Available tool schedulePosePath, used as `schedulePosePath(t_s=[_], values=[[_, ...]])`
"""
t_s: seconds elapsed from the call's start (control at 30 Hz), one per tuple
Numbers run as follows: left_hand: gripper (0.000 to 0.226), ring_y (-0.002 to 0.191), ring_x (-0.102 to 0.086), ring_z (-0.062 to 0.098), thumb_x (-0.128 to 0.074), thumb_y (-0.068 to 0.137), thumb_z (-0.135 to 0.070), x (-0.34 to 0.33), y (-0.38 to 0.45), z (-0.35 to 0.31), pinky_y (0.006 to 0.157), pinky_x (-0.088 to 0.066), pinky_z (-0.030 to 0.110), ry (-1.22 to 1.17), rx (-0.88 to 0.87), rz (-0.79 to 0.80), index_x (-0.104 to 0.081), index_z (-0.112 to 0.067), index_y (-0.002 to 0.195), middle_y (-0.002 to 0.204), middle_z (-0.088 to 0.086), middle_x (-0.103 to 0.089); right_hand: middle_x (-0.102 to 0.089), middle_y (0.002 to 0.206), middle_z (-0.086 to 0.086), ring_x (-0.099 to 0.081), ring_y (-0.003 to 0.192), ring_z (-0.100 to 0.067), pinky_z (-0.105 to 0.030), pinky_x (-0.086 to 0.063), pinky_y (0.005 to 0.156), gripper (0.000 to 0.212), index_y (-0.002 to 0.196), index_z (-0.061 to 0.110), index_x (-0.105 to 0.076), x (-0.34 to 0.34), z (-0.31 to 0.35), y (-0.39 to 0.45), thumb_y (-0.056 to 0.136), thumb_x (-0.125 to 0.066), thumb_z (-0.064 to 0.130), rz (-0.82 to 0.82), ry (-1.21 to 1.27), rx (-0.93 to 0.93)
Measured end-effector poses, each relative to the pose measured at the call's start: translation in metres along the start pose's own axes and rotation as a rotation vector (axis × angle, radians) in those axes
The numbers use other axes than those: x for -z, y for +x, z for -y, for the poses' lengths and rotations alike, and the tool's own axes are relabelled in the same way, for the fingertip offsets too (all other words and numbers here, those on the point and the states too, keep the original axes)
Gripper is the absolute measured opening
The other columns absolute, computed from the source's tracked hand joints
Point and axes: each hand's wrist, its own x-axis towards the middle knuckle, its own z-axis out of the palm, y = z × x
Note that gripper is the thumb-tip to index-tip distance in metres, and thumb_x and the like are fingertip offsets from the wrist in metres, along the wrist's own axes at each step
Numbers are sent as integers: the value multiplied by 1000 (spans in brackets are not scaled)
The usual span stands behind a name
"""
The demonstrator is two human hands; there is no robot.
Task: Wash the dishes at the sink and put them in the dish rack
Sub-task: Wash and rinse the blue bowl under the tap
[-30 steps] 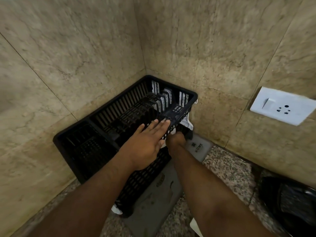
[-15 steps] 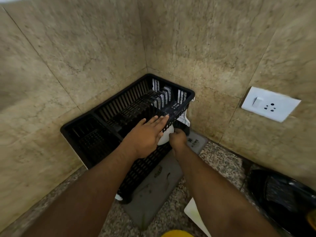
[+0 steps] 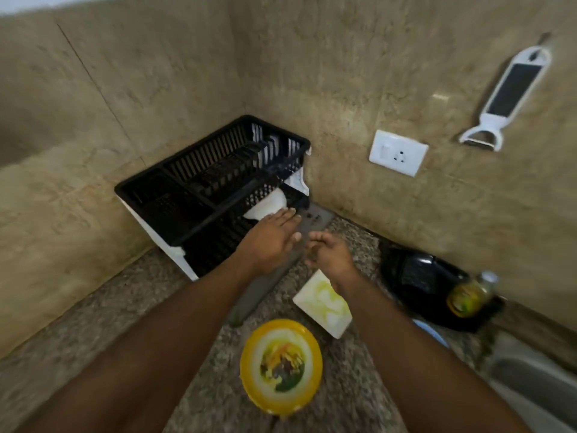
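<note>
- The counter is speckled stone running into a tiled corner, and I read that corner as the parking spot for everything that needs to drip — well clear of the working space nearer me.
- The dish rack is black with two levels and sits at the far left, pushed against both walls. Its grey drip tray slopes out from under it toward me, presumably to carry water off.
- The sink shows only as a steel edge at the near right, so each washed piece has to cross the counter to reach the rack.
- A black tray sits to the right against the wall with a jar standing in it.
- The yellow plate lies flat near me, smeared with food. I judge it not yet washed.
- The white dish lies just beyond it, streaked yellow-green and also waiting.
- The white bowl is tucked into the rack's lower level at its right end, tilted on its side, which should let it drain.
- My left hand is flat with fingers straight, the tips at the bowl's rim — touching or just short, I cannot tell.
- My right hand hovers beside it, fingers loosely curled around nothing.
</note>
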Motion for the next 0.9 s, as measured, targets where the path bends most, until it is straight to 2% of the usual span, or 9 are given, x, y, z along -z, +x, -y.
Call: schedulePosePath(t_s=[0.1,0.17,0.27,0.33,0.43,0.53,0.7,0.8,0.9], values=[[57,149,-41,28,-39,106,-41,-33,-28,-56,121,-35,39,-150,-24,29,-48,-10,153,158,15,-47,-74,100,-7,-72,95,-26,-36,-56,71,14,101,16,-70,43,-14,-48,98,-60,6,3,-80,9],[51,139,-53,29,-45,106,-40,-55,-43,-93,113,-44,38,-219,-29,44,-53,-13,149,151,13,-56,-71,89,-9,-69,83,-26,-32,-52,65,22,89,16,-68,71,-24,-79,97,-55,0,-38,-130,0],[54,130,-60,30,-42,105,-45,-80,-58,-144,105,-48,37,-268,-28,96,-57,-13,147,144,13,-63,-75,89,-14,-71,77,-30,-41,-57,65,15,91,14,-73,116,-47,-119,89,-60,7,-144,-220,16],[55,121,-64,34,-42,104,-47,-95,-66,-174,98,-52,42,-311,-5,158,-62,-9,139,134,18,-68,-78,92,-10,-74,84,-31,-48,-60,77,15,87,20,-74,147,-64,-140,82,-62,14,-227,-346,32],[54,110,-67,37,-45,104,-49,-118,-73,-207,88,-55,46,-384,36,230,-63,-6,131,122,21,-71,-76,106,-7,-70,100,-29,-37,-55,90,21,101,19,-76,182,-84,-166,88,-61,12,-429,-684,18],[48,120,-64,34,-52,105,-43,-142,-72,-231,95,-52,39,-505,139,282,-59,-14,142,133,15,-68,-73,109,-11,-69,103,-35,-36,-55,83,29,108,16,-72,207,-101,-182,80,-64,19,-637,-786,-91],[63,142,-48,31,-58,105,-37,-172,-62,-253,111,-42,38,-694,417,342,-37,-11,158,157,12,-46,-76,104,-8,-72,96,-32,-33,-56,77,39,112,17,-72,233,-143,-171,75,-66,26,-496,-699,-229],[68,139,-48,24,-65,101,-34,-182,-60,-256,112,-41,36,-890,510,279,-37,-8,158,149,5,-48,-77,78,-8,-76,65,-28,-45,-65,64,33,99,14,-73,249,-174,-149,69,-61,19,-495,-438,-303],[107,137,-54,33,-72,73,-64,-210,-54,-246,108,-49,57,-1072,654,239,-35,-13,159,157,8,-47,-74,67,-14,-72,50,-30,-48,-63,52,30,95,8,-71,249,-161,-166,69,-54,10,-517,-290,-314]])
